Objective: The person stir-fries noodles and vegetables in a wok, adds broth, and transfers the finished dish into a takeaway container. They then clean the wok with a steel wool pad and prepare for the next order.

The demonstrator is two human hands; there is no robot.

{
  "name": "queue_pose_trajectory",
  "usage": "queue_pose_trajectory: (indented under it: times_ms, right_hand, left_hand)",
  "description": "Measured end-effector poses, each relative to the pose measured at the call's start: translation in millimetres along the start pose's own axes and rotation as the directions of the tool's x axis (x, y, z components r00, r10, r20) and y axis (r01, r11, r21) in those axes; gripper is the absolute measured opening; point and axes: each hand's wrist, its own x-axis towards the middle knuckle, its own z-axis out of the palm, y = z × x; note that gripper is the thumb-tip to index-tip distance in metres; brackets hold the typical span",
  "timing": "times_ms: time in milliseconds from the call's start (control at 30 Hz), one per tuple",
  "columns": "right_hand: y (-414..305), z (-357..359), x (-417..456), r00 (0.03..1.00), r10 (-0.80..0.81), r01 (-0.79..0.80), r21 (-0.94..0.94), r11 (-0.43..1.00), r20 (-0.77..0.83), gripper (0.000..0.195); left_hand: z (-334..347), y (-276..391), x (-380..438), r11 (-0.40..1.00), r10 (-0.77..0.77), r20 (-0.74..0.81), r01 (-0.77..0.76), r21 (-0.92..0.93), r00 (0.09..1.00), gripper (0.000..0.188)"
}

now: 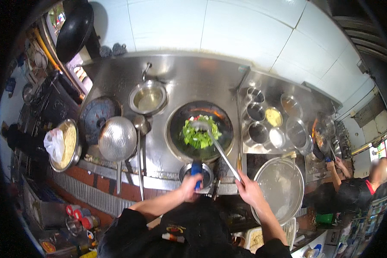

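Observation:
A dark wok sits on the burner in front of me, with chopped green leafy vegetables inside. Paler and a few red pieces show among the greens. My left hand is closed around the wok's blue-covered handle. In my right hand is the long handle of a metal ladle. The ladle's bowl rests among the vegetables, and steam or blur partly hides it. Orange flame or its glow shows at the wok's far rim. Below the wok handle stands a round metal pot, partly covered by my left hand.
Left lie a perforated strainer, another ladle, a basin of liquid and a bowl of pale food. Right are seasoning containers and a large pot of cloudy liquid. A co-worker cooks at another wok, far right.

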Motion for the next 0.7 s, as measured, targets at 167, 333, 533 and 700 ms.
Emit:
queue_pose_trajectory:
  times_ms: [167, 333, 533, 700]
  right_hand:
    - [-5, -45, 5, 0.774, 0.392, -0.522, 0.151, 0.839, 0.497, 0.049]
    - [53, 94, 22, 1.0, 0.016, -0.014, -0.208, 0.978, 0.006, 0.05]
    - [48, 115, -33, 0.995, 0.017, -0.018, -0.009, 1.0, -0.095, 0.052]
    - [22, 80, -57, 0.972, 0.231, -0.231, -0.002, 0.973, 0.036, 0.052]
  left_hand:
    - [-2, 30, -6, 0.999, -0.007, 0.065, 0.009, -0.035, 0.998, 0.017]
    - [-42, -26, 53, 0.976, 0.217, 0.15, -0.219, 0.0, 0.965, 0.019]
    - [-47, -6, -37, 0.984, 0.133, 0.133, -0.146, 0.099, 0.982, 0.019]
    - [-48, 42, 18, 1.0, 0.024, 0.174, -0.026, 0.007, 0.985, 0.019]
